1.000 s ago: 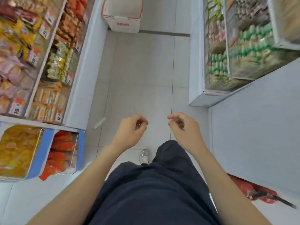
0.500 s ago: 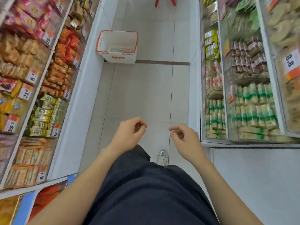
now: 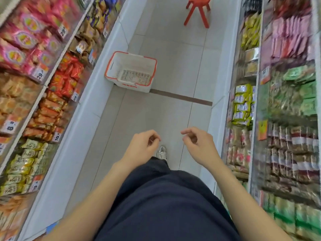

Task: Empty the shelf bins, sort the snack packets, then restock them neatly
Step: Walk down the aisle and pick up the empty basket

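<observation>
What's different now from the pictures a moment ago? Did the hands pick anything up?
The view has moved up the aisle: the white basket on the floor sits lower in the picture, and a red stool has come into view beyond it. The blue-edged bins on the left are out of view. Nothing was picked up: left hand and right hand stay loosely curled and empty.

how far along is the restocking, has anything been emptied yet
Nothing looks done: the left shelf bins and right shelf bins are full of packets, and the white basket on the floor looks empty. Nothing is in hand: the left hand and right hand hang loosely curled, holding nothing. Emptying, sorting and restocking are all left.
</observation>
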Motion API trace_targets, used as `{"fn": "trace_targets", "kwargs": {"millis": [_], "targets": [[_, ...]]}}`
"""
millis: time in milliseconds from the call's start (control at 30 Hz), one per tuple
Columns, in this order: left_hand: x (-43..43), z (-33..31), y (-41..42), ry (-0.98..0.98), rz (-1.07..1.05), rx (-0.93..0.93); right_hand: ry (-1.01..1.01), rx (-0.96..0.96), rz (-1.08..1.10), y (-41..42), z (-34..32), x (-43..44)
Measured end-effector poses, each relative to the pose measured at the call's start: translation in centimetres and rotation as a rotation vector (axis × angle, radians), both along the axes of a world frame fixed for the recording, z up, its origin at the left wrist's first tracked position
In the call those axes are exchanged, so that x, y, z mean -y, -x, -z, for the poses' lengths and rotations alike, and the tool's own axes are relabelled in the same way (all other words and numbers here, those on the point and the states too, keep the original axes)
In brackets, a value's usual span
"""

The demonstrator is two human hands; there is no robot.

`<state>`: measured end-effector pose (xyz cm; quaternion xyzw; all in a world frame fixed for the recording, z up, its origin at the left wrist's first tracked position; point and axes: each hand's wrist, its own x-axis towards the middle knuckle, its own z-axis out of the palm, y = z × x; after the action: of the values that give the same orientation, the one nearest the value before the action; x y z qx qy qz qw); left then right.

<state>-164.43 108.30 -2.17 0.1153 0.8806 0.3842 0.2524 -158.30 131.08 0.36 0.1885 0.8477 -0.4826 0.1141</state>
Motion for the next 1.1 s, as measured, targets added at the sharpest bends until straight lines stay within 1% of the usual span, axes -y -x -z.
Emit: {"fn": "trace_targets", "kwargs": {"millis": [133, 233, 333, 400, 533, 633, 767, 900, 1000, 1100], "targets": [[-6.8, -1.2, 10.4, 0.014, 0.035, 0.043, 0.034, 0.060, 0.031, 8.6, -0.5, -6.5], [-11.7, -1.2, 17.9, 0.031, 0.045, 0.028, 0.036, 0.064, 0.043, 15.2, -0.3, -12.0], [-17.1, -0.6, 25.7, 0.034, 0.010, 0.007, 0.046, 0.086, 0.037, 23.1, 1.2, -17.8], [-20.6, -0.1, 30.9, 0.032, -0.036, -0.026, 0.026, 0.097, -0.007, 28.8, 2.7, -21.5], [-25.3, -0.7, 38.9, 0.043, -0.178, -0.031, -0.045, 0.177, -0.200, 40.6, 3.3, -26.6], [-26.2, -1.3, 42.4, 0.036, -0.331, -0.008, -0.057, 0.140, -0.387, 49.3, 2.3, -27.0], [-25.4, -0.7, 45.5, 0.058, -0.576, 0.038, -0.001, 0.038, -0.629, 59.2, 0.3, -24.6], [-23.5, 1.8, 49.3, 0.148, -0.742, 0.088, -0.015, -0.038, -0.808, 67.7, 1.5, -20.5], [-21.5, 4.5, 53.5, 0.158, -0.864, 0.106, -0.058, -0.021, -0.958, 72.9, 3.6, -18.2], [-19.5, 7.0, 58.9, 0.110, -0.946, 0.117, -0.121, 0.055, -1.079, 77.2, 5.9, -17.3]]}}
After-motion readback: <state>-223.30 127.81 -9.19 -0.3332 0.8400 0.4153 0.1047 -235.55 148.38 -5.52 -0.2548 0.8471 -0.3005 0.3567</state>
